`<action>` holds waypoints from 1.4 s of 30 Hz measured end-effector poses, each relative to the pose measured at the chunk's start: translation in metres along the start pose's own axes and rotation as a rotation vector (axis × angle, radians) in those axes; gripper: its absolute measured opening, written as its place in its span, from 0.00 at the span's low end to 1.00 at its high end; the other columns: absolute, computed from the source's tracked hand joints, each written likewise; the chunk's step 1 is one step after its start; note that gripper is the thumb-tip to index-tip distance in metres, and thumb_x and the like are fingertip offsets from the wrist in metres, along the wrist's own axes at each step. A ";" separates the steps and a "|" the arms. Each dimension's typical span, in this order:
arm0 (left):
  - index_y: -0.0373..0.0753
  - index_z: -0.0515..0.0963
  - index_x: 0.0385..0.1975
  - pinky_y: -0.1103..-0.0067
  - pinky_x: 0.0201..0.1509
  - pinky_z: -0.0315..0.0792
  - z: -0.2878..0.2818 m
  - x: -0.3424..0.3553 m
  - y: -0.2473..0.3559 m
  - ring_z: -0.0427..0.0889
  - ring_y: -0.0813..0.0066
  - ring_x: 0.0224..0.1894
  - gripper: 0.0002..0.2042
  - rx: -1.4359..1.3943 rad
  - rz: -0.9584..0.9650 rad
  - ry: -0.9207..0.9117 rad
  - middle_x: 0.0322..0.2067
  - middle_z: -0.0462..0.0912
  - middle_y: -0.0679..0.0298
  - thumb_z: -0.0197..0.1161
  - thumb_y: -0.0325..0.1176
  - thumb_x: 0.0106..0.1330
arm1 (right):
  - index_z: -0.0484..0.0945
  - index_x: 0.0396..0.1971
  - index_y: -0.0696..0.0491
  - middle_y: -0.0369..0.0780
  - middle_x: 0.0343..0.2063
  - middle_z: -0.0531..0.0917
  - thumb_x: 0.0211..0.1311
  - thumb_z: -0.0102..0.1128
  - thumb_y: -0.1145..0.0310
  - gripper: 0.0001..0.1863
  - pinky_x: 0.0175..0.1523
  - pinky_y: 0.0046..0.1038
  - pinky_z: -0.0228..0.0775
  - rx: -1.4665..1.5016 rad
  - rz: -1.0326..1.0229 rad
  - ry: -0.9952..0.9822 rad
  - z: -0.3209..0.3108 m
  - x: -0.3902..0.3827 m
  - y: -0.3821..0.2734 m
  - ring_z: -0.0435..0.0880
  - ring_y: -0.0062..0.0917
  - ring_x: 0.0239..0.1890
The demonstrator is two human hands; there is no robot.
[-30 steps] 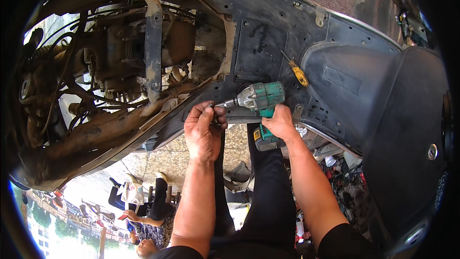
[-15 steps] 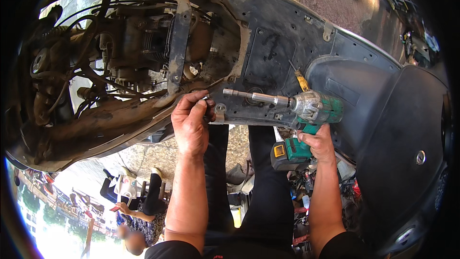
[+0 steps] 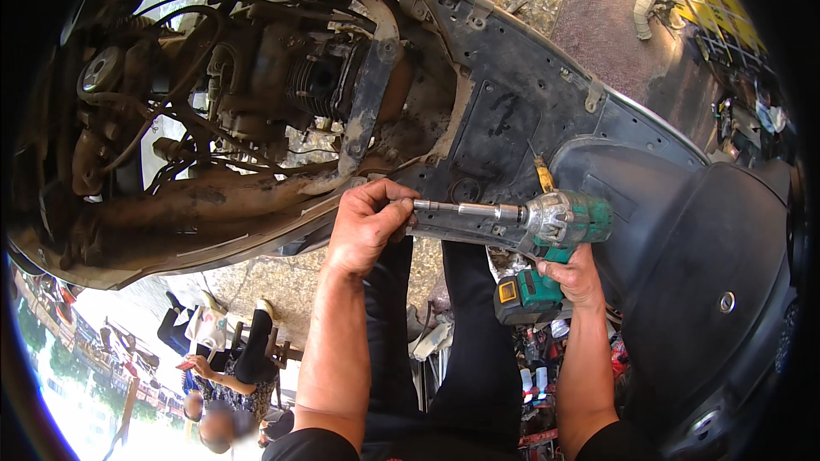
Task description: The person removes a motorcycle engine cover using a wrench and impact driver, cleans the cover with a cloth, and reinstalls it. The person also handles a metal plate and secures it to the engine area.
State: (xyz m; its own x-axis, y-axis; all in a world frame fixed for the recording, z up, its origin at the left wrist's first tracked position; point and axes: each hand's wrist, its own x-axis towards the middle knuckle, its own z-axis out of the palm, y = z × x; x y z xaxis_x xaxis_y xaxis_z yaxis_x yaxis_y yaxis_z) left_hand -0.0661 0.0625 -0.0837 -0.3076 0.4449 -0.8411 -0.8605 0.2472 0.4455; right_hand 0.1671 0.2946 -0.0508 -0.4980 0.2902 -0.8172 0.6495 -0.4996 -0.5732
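Observation:
My right hand [image 3: 574, 277] grips the handle of a green and silver cordless impact wrench [image 3: 588, 218], its dark battery pack [image 3: 515, 300] below. A long metal extension with a socket [image 3: 478, 211] points left from its nose. At the socket's tip, my left hand [image 3: 369, 226] is pinched closed, fingertips touching the end. Whatever small piece lies between those fingers is hidden. Just behind the tool lies a screwdriver with a yellow handle [image 3: 544, 175], on the black plastic body panel [image 3: 504, 115].
Left of the panel, an engine bay [image 3: 320, 85] shows dirty frame tubes, hoses and cables. A black seat-like cover [image 3: 700, 265] stands at right. Loose tools and parts [image 3: 538, 384] lie below it. Another person [image 3: 235, 380] sits at lower left. A yellow crate [image 3: 717, 8] is at far right.
My left hand has moved right, from short of the socket to its tip. The wrench has dipped slightly nearer to me. The view has shifted, so the vehicle sits further right and lower.

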 end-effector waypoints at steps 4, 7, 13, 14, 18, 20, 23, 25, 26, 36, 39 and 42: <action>0.36 0.79 0.32 0.84 0.22 0.62 0.022 0.022 -0.008 0.69 0.83 0.20 0.04 -0.420 -0.008 -0.049 0.21 0.75 0.69 0.66 0.28 0.64 | 0.71 0.55 0.57 0.38 0.41 0.80 0.43 0.67 0.73 0.33 0.39 0.31 0.72 0.159 0.079 0.021 -0.003 -0.007 0.014 0.78 0.24 0.34; 0.39 0.76 0.28 0.83 0.22 0.60 0.053 0.056 -0.012 0.68 0.81 0.20 0.07 -0.636 -0.023 0.050 0.20 0.72 0.70 0.68 0.30 0.63 | 0.72 0.53 0.59 0.40 0.36 0.80 0.50 0.68 0.69 0.29 0.35 0.33 0.72 0.326 -0.005 0.071 0.001 -0.005 0.020 0.78 0.29 0.29; 0.40 0.78 0.35 0.81 0.25 0.60 0.099 0.128 -0.002 0.66 0.80 0.23 0.08 -0.960 0.046 0.158 0.22 0.68 0.71 0.66 0.37 0.66 | 0.78 0.34 0.67 0.42 0.27 0.80 0.55 0.69 0.64 0.19 0.36 0.33 0.70 0.306 -0.077 0.089 0.006 0.040 0.006 0.78 0.30 0.26; 0.41 0.78 0.36 0.81 0.25 0.61 0.100 0.137 0.000 0.66 0.80 0.23 0.08 -1.030 0.076 0.145 0.22 0.68 0.71 0.66 0.37 0.67 | 0.78 0.34 0.67 0.42 0.27 0.80 0.55 0.69 0.64 0.19 0.36 0.33 0.70 0.293 -0.080 0.082 0.007 0.049 0.001 0.78 0.30 0.26; 0.45 0.78 0.38 0.81 0.26 0.61 0.099 0.160 0.007 0.65 0.80 0.24 0.07 -1.247 0.138 0.096 0.22 0.67 0.74 0.65 0.38 0.68 | 0.78 0.34 0.65 0.41 0.28 0.80 0.55 0.70 0.64 0.18 0.35 0.32 0.71 0.232 -0.070 0.047 0.015 0.080 -0.023 0.79 0.29 0.26; 0.46 0.78 0.40 0.81 0.28 0.62 0.096 0.165 0.007 0.67 0.80 0.25 0.06 -1.346 0.209 0.025 0.22 0.68 0.75 0.65 0.37 0.68 | 0.79 0.35 0.64 0.41 0.28 0.80 0.55 0.70 0.65 0.17 0.34 0.32 0.71 0.209 -0.064 0.020 0.019 0.089 -0.034 0.79 0.29 0.26; 0.44 0.78 0.36 0.79 0.30 0.63 0.094 0.166 0.002 0.69 0.79 0.26 0.06 -1.447 0.271 -0.030 0.22 0.68 0.74 0.66 0.36 0.67 | 0.79 0.36 0.63 0.41 0.28 0.80 0.55 0.69 0.66 0.16 0.33 0.31 0.71 0.149 -0.063 -0.016 0.022 0.099 -0.048 0.79 0.29 0.26; 0.44 0.76 0.32 0.79 0.30 0.63 0.093 0.167 0.000 0.69 0.78 0.26 0.07 -1.507 0.292 -0.082 0.23 0.69 0.73 0.67 0.36 0.66 | 0.78 0.38 0.63 0.41 0.28 0.80 0.55 0.69 0.66 0.17 0.33 0.31 0.71 0.122 -0.049 -0.034 0.023 0.104 -0.054 0.79 0.29 0.26; 0.43 0.75 0.29 0.79 0.31 0.63 0.093 0.168 -0.001 0.69 0.78 0.26 0.08 -1.532 0.302 -0.100 0.23 0.69 0.73 0.67 0.35 0.66 | 0.77 0.39 0.63 0.41 0.28 0.80 0.55 0.69 0.67 0.17 0.33 0.32 0.71 0.111 -0.049 -0.043 0.023 0.106 -0.056 0.79 0.29 0.26; 0.44 0.78 0.31 0.80 0.30 0.63 0.101 0.182 -0.006 0.68 0.78 0.27 0.03 -1.660 0.420 -0.258 0.21 0.69 0.72 0.66 0.31 0.64 | 0.76 0.41 0.62 0.41 0.26 0.79 0.53 0.71 0.67 0.20 0.31 0.32 0.71 0.178 0.011 -0.073 0.023 0.124 -0.065 0.78 0.29 0.24; 0.41 0.73 0.23 0.80 0.30 0.62 0.103 0.187 -0.004 0.67 0.77 0.27 0.10 -1.677 0.464 -0.286 0.21 0.68 0.71 0.67 0.32 0.63 | 0.76 0.39 0.62 0.42 0.26 0.78 0.53 0.71 0.66 0.20 0.31 0.33 0.71 0.169 0.010 -0.077 0.022 0.126 -0.067 0.78 0.30 0.25; 0.41 0.69 0.19 0.79 0.30 0.61 0.106 0.192 -0.003 0.66 0.76 0.27 0.14 -1.690 0.508 -0.311 0.21 0.67 0.70 0.68 0.32 0.61 | 0.76 0.36 0.61 0.43 0.27 0.78 0.53 0.72 0.64 0.18 0.31 0.34 0.72 0.148 0.021 -0.076 0.023 0.126 -0.070 0.78 0.31 0.25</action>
State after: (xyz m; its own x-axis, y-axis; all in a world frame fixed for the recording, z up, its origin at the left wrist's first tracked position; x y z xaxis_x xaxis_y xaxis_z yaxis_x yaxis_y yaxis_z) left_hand -0.0792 0.2381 -0.2138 -0.7393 0.3681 -0.5639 -0.2174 -0.9230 -0.3175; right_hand 0.0462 0.3476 -0.1126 -0.5308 0.2180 -0.8190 0.5718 -0.6212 -0.5359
